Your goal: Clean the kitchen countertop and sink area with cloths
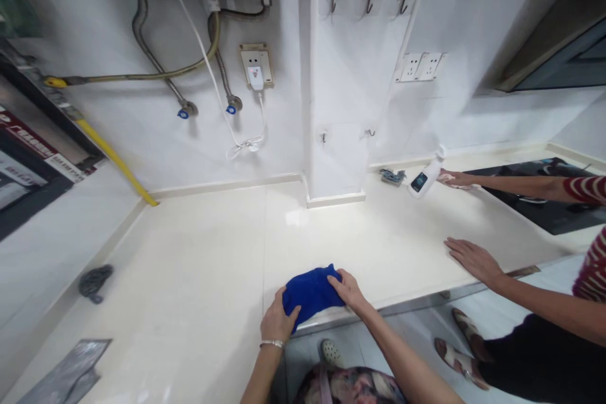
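The left hand (279, 319) and right hand (348, 290) curl partly closed around opposite sides of a folded blue cloth (312, 293), which lies on a cream stone countertop (199, 252). Farther along, a co-worker's hand (457, 179) touches a white spray bottle (426, 175), beside a black cooktop (534, 196). Braided hoses (139, 19) run along the white wall (156, 139).
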Motion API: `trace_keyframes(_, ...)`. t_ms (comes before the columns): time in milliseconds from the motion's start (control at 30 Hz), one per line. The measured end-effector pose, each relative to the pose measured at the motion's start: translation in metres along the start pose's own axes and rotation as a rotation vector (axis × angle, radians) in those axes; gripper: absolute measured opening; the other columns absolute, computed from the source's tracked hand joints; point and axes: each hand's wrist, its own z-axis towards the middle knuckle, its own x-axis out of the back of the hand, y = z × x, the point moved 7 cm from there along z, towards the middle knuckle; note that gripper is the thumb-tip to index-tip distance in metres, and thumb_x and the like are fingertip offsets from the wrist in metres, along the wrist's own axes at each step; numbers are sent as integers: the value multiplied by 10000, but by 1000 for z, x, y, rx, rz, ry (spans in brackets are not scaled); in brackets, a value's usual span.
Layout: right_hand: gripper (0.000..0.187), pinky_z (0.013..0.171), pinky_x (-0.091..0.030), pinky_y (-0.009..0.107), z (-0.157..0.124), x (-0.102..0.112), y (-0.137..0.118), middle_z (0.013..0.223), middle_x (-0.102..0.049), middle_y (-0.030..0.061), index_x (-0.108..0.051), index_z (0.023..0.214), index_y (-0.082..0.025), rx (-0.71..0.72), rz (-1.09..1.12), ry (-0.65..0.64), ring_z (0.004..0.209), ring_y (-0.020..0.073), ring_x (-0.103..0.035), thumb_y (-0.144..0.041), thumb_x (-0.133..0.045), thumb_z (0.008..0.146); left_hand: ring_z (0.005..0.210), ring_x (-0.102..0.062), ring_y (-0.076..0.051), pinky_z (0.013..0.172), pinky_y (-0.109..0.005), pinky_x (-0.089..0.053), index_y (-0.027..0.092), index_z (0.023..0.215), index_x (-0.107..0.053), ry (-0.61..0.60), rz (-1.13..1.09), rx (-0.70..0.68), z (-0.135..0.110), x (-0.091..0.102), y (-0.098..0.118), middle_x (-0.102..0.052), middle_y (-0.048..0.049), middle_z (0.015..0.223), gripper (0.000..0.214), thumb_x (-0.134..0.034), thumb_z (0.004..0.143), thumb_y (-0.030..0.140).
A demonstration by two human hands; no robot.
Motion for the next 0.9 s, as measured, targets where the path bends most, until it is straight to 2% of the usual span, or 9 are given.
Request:
trace_keyframes(100, 325, 670, -446, 309, -1, 1, 2, 684, -627, 8, -592, 733, -225, -14, 56, 6, 697, 203, -592, -535, -541, 820, 1173, -650, -340, 1090, -542, -468, 227, 1329, -553, 30, -106, -27, -2, 3, 1, -714, -147, 1210, 599, -581, 792, 491)
trace_keyframes(200, 377, 647, -454, 304, -4, 1, 2, 675, -619, 3, -570, 718, -233, -17, 131, -1, 692, 202, -591, -591, -515, 821, 1205, -641, -297, 1118, -503, -479, 238, 1284, -541, 59, -253, -32, -2, 9, -2, -683, -114, 1278, 587, -586, 774, 526)
trace_keyframes(300, 408, 657, -480, 310, -8, 0, 0, 714, -647, 13, -600, 770, -231, -3, 204, -4, 728, 216, -612, -631, -526, 805, 1230, -634, -282, 1126, -473, -496, 213, 1262, -523, 89, -397, -28, -1, 12, -6, -659, -126, 1319, 630, -620, 728, 534)
trace_keyframes(433, 438, 721, -518, 342, -7, -3, -12, 798, -681, 37, -630, 885, -224, 42, 274, 7, 775, 236, -634, -642, -551, 783, 1301, -598, -279, 1168, -472, -477, 193, 1363, -443, 157, -529, -24, -3, 20, -7, -596, -157, 1421, 732, -610, 747, 551)
trace_keyframes(567, 463, 764, -543, 351, 4, -2, -36, 940, -723, 63, -618, 1014, -226, 125, 363, -11, 862, 250, -668, -634, -574, 800, 1429, -491, -262, 1235, -437, -415, 229, 1466, -359, 223, -575, -48, -5, 28, -3, -501, -123, 1542, 771, -589, 813, 567)
trace_keyframes(667, 434, 744, -554, 341, 18, 2, -51, 946, -741, 59, -621, 1086, -215, 157, 284, -58, 859, 243, -691, -566, -556, 838, 1436, -487, -263, 1229, -435, -427, 227, 1489, -342, 236, -564, -24, -4, 24, -10, -497, -132, 1548, 771, -578, 831, 552)
trace_keyframes(767, 288, 758, -557, 354, 34, 12, -56, 861, -742, 42, -663, 973, -216, 138, 105, -60, 825, 247, -698, -436, -598, 800, 1247, -650, -297, 1072, -460, -574, 142, 1447, -391, 216, -529, 36, -7, 16, -26, -545, -226, 1468, 793, -571, 800, 564)
trace_keyframes(833, 197, 782, -555, 366, 41, 19, -57, 825, -738, 37, -679, 893, -222, 138, 48, -43, 828, 255, -700, -361, -624, 764, 1166, -690, -311, 993, -477, -617, 103, 1434, -400, 230, -500, 44, -15, 20, -40, -509, -269, 1478, 808, -531, 805, 593)
trace_keyframes(900, 177, 812, -552, 365, 45, 25, -60, 839, -744, 36, -694, 897, -227, 151, 2, -30, 857, 256, -705, -306, -616, 759, 1261, -635, -328, 1073, -509, -571, 111, 1447, -397, 277, -468, 23, -26, 34, -55, -462, -255, 1526, 809, -510, 818, 608)
